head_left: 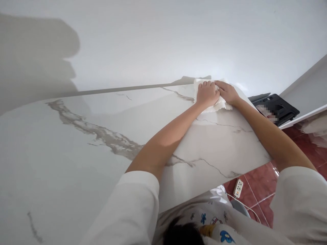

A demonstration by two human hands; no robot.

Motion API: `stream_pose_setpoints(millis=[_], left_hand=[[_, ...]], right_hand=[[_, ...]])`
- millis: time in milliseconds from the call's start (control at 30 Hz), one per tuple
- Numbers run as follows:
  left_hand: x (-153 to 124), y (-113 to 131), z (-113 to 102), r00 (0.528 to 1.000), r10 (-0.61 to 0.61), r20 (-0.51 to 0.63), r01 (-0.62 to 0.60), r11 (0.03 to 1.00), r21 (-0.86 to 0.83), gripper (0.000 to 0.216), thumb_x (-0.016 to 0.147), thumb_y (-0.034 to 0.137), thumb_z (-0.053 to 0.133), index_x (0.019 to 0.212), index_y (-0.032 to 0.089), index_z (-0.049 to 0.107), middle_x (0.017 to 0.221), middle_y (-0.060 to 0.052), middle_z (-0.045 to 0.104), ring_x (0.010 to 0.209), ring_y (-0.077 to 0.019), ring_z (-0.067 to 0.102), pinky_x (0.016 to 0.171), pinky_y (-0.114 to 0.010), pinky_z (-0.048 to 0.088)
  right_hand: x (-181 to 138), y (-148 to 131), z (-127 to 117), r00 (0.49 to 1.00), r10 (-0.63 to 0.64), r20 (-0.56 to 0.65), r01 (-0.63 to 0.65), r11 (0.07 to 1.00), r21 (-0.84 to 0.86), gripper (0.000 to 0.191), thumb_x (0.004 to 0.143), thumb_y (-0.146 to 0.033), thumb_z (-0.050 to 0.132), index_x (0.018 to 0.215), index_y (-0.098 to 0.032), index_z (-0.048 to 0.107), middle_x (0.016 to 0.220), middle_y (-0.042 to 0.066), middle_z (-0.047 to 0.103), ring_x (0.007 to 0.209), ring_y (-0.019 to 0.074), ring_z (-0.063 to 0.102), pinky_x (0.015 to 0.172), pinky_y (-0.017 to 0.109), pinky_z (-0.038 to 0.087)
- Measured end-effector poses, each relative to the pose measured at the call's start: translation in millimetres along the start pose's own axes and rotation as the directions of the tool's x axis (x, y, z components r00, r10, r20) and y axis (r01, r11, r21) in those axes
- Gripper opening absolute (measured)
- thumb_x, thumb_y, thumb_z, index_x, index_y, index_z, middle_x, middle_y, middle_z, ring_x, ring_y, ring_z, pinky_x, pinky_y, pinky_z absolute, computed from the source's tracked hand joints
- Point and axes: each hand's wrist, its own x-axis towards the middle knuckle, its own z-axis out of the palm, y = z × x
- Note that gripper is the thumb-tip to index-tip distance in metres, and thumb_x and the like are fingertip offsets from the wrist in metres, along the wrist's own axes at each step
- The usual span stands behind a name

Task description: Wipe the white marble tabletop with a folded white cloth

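Observation:
A crumpled white cloth (217, 107) lies on the white marble-patterned tabletop (117, 112), at its far edge by the wall. My left hand (207, 94) presses down on the cloth with its fingers together, curled over it toward the wall. Right beside it, my right hand (228, 93) holds the cloth's right part, its fingertips close to the left thumb. Both arms stretch forward across the table. Some of the cloth is hidden beneath the hands.
A white wall (153, 44) rises behind the table. Beyond the right end sits a black case-like object (286, 108), partly blurred. A white power strip (238, 188) with a cable lies on the red tiled floor (258, 180). Below me, the top of a dark-haired head (182, 233) shows.

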Motion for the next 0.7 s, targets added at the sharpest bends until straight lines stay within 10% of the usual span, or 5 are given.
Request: stream_pose_setpoints(millis=[700], left_hand=[[-145.4,83.8,-25.6,0.996,0.075,0.047,-0.077,0.996,0.038,0.044,0.094,0.024,0.036,0.133,0.008,0.05,0.137,-0.017,0.054,0.13,-0.0306,0.043,0.112,-0.045,0.03]], right_hand=[[-159.4,-71.9,-47.5,1.0,-0.018,0.017,0.018,0.999,0.036,0.05,0.087,-0.029,0.042,0.133,-0.026,0.06,0.141,0.001,0.057,0.134,0.0265,0.05,0.115,0.05,0.039]])
